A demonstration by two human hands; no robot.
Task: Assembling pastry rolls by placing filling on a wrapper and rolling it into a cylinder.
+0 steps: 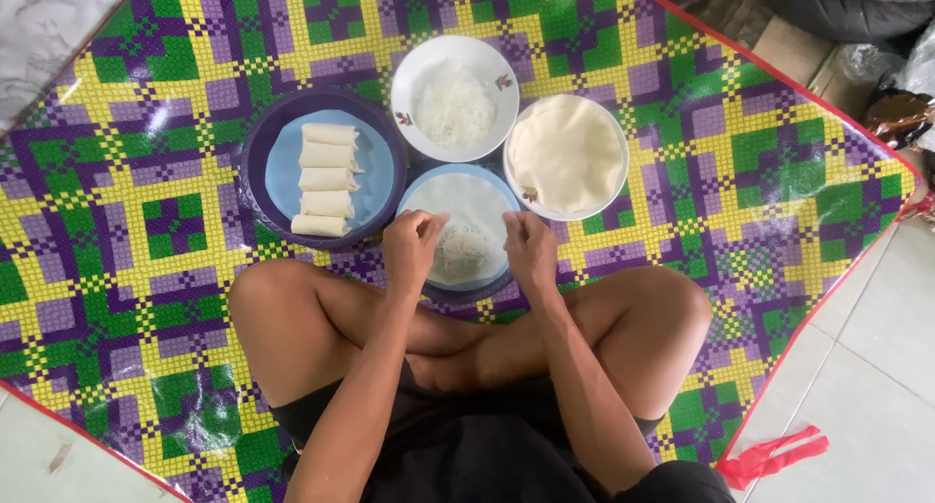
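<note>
I sit cross-legged on a woven mat. A thin white wrapper sheet lies on a blue plate in front of me, with a small heap of pale shredded filling on its near part. My left hand pinches the wrapper's near left edge. My right hand grips its near right edge. Both hands rest beside the filling.
A dark purple plate at left holds several finished rolls. A white bowl of shredded filling stands behind. A white plate holds stacked wrappers at right. Green, yellow and purple mat; red ribbon on tile.
</note>
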